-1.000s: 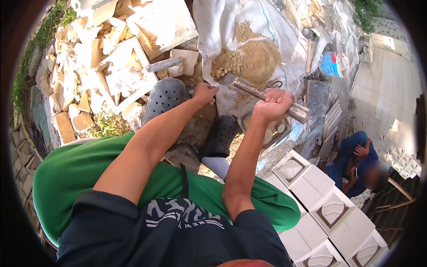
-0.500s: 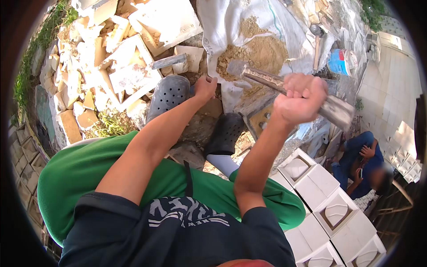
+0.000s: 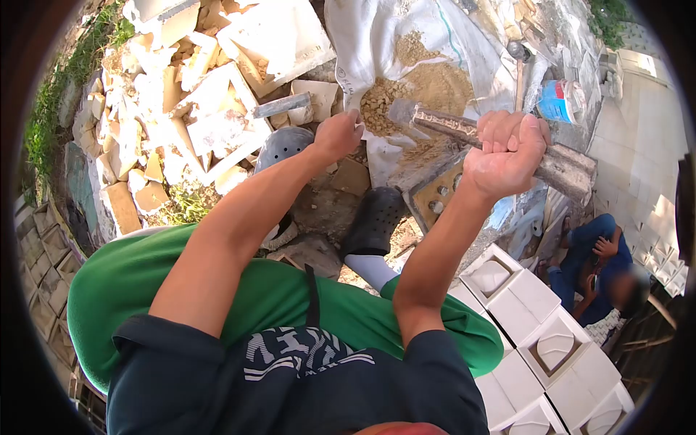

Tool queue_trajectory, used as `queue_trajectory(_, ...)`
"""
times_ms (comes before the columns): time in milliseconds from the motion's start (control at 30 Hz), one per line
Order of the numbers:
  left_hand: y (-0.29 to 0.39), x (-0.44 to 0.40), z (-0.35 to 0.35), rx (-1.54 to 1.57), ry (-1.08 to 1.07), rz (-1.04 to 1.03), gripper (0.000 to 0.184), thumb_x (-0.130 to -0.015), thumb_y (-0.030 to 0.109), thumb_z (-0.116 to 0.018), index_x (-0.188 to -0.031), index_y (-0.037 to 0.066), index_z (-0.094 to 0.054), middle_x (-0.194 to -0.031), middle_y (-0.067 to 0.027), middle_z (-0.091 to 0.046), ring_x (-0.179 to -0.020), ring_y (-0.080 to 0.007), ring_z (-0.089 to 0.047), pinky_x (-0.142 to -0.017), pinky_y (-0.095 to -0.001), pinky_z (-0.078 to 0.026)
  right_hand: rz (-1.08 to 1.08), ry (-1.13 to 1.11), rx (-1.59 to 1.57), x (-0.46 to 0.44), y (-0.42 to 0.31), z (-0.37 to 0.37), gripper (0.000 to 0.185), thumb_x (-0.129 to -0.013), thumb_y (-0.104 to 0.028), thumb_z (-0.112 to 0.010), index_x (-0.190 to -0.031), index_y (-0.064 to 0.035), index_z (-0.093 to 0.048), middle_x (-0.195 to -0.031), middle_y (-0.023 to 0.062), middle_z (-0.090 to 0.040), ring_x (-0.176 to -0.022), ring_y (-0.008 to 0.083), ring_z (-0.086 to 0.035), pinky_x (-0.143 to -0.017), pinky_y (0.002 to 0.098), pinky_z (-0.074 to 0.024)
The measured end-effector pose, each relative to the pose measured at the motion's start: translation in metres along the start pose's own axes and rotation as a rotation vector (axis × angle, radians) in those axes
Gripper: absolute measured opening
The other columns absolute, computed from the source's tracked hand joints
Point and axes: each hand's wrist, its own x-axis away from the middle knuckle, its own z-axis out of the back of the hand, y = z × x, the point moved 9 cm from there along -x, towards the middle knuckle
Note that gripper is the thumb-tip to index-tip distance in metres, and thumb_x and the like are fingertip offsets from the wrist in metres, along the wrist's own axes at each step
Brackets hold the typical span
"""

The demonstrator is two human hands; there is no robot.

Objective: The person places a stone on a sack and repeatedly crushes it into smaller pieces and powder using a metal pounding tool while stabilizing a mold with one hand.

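My right hand (image 3: 506, 154) is closed round the middle of a long, worn bar-like tool (image 3: 569, 172), raised at a slant. A flat grey blade-like end points up and left; a thick, dusty end sticks out to the right. My left hand (image 3: 339, 136) is a closed fist beside the rubble, in front of my feet. Whatever it may hold is hidden. A short grey bar (image 3: 283, 104) lies on broken pieces just past that fist. My left forearm partly covers a grey clog (image 3: 288, 143); a black clog (image 3: 375, 221) is on my other foot.
Broken cream slabs (image 3: 279, 40) are heaped at upper left. Sandy crumbs (image 3: 442, 87) lie on a white sack (image 3: 370, 36). Nearby are a mallet (image 3: 518, 52) and a blue-labelled bucket (image 3: 554, 103). Pale molded blocks (image 3: 533, 301) stand at lower right, near a seated person (image 3: 598, 268).
My right hand has moved slightly right with the bar-like tool. The left fist has risen a little, and its forearm covers more of the grey clog. The view has shifted slightly.
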Motion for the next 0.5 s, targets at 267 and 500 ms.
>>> queue_trajectory(267, 0.052, 0.071, 0.010, -0.612, -0.484, -0.980, 0.034, -0.082, 0.042, -0.059, -0.091, 0.009, -0.059, -0.079, -0.0060, -0.060, -0.083, -0.0240, -0.060, -0.074, -0.0376, -0.046, -0.085, 0.080, 0.138, -0.019, 0.112, 0.048, 0.023, -0.082, -0.001, -0.053, -0.064, -0.0076, -0.040, -0.053, -0.0017, -0.039, -0.044, 0.0065, -0.036, -0.041, 0.0243, -0.0281)
queue_trajectory(500, 0.051, 0.064, 0.014, -0.565, -0.511, -0.862, 0.038, -0.082, 0.048, -0.057, -0.089, 0.011, -0.059, -0.084, -0.0050, -0.059, -0.086, -0.0221, -0.057, -0.080, -0.0359, -0.043, 0.008, -0.026, 0.129, -0.027, 0.005, 0.007, 0.029, -0.084, -0.004, -0.046, -0.059, -0.0118, -0.035, -0.046, -0.0008, -0.032, -0.038, 0.0109, -0.027, -0.040, 0.0299, -0.0263)
